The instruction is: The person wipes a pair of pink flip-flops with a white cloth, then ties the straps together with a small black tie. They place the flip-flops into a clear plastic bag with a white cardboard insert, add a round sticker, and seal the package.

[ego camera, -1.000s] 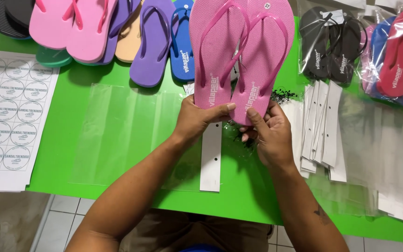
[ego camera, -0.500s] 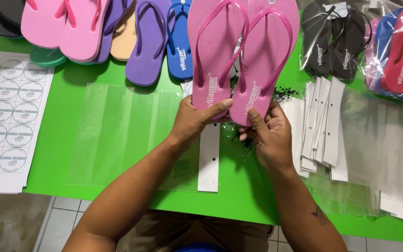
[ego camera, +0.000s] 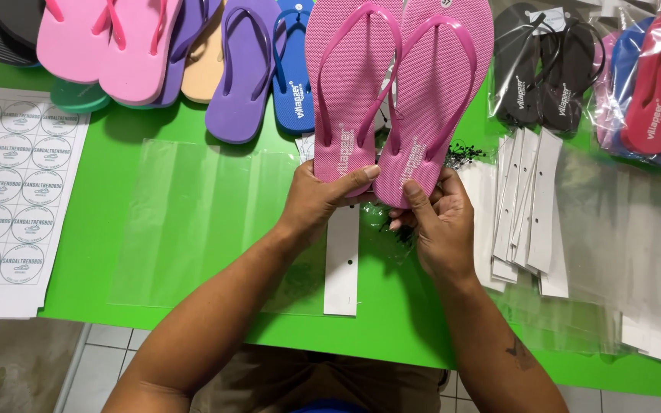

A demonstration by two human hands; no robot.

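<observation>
Pink rubber flip-flops (ego camera: 395,99), a pair side by side, stand heels-down over the green table (ego camera: 101,229), long axis pointing away from the body. Left hand (ego camera: 319,200) and right hand (ego camera: 439,222) both pinch the heels, thumbs on top, equally close.

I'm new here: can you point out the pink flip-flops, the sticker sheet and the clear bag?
pink flip-flops (ego camera: 346,115): head view, left sole.
sticker sheet (ego camera: 9,206): head view, middle.
clear bag (ego camera: 193,222): head view, flat middle.

Bright, even light falls from above. Soft shadows lie on the green desk (ego camera: 193,115), and the clear bags (ego camera: 598,229) glare slightly. Focus is sharp.
</observation>
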